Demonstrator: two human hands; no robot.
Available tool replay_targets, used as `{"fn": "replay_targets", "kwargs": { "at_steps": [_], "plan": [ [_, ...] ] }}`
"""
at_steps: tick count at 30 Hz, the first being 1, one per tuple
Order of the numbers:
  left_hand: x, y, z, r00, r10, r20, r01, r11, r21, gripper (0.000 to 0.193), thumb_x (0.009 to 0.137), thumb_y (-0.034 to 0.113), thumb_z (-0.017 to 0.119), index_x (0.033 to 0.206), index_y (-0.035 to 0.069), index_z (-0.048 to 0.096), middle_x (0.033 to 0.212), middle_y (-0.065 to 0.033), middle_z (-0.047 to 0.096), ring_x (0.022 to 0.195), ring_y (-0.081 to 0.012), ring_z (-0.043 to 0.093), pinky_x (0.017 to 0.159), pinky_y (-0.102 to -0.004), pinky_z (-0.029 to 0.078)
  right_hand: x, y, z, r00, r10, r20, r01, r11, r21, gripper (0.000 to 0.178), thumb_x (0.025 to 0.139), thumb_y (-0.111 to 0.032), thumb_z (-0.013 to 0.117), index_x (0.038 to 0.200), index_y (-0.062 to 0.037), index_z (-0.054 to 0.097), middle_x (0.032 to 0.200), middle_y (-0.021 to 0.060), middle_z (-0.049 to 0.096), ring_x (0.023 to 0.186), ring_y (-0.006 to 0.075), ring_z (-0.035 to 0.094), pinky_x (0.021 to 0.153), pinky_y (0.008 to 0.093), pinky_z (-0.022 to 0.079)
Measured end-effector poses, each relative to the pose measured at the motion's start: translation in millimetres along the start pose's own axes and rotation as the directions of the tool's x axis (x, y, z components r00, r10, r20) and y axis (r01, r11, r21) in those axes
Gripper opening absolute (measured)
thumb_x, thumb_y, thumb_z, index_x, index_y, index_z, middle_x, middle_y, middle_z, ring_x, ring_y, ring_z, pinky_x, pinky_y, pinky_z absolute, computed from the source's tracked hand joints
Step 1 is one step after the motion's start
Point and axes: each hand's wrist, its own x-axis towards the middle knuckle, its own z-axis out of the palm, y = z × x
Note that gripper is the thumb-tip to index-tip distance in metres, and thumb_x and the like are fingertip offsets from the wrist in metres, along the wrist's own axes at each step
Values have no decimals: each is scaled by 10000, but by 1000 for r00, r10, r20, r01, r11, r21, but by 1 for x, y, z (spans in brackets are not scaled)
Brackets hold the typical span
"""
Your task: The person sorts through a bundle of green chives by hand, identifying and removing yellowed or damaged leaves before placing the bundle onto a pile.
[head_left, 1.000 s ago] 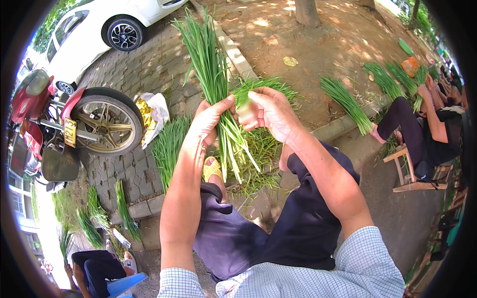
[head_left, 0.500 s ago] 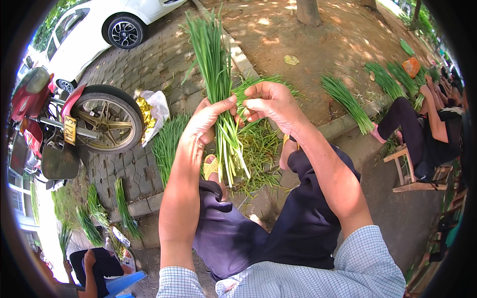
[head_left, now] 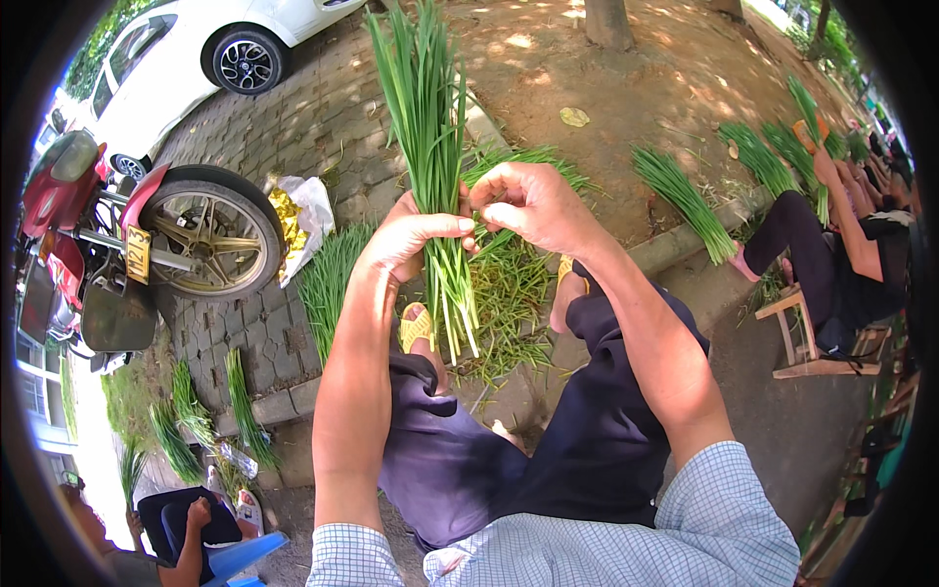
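My left hand [head_left: 409,238] is wrapped round an upright bunch of Chinese chives [head_left: 426,122]. The green leaves rise above my thumb, while the pale stem ends hang down below the fist. My right hand [head_left: 540,203] is close beside the bunch on its right, thumb and fingers curled into a pinch near my left fingertips. Whatever lies in that pinch is too small or hidden to make out. Beneath both hands, a heap of yellow-green trimmings [head_left: 509,303] covers the ground between my feet, with more chives [head_left: 528,161] lying just beyond.
Another pile of chives [head_left: 337,279] lies left of my left forearm. A motorcycle wheel [head_left: 210,240] and a white car [head_left: 176,59] stand at the left. Several bundles [head_left: 685,201] line the kerb at right, near a seated person [head_left: 861,235] on a wooden stool [head_left: 812,338]. Another person [head_left: 181,523] sits lower left.
My right hand has come left toward the bunch, and its fingers have drawn together. The bunch stands slightly higher and more upright. At right, the seated person has lifted a bundle.
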Motion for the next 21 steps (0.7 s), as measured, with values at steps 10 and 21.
{"fn": "replay_targets", "kwargs": {
  "at_steps": [10,21],
  "plan": [
    [4,-5,-5,1000,18,10,-19,997,74,411,671,29,758,1024,36,548,854,-83,627,698,-185,628,696,-335,527,-6,-7,1,978,-186,95,208,815,-541,162,776,-80,614,907,10,645,785,169,648,665,290,635,600,339,488],
    [5,-7,-5,997,80,9,-80,989,121,388,671,7,745,1005,40,550,822,-70,621,696,-173,623,687,-316,503,-8,4,16,989,-145,11,125,804,-582,171,801,-152,557,821,12,602,703,184,603,626,344,595,569,403,460]
  ]
}}
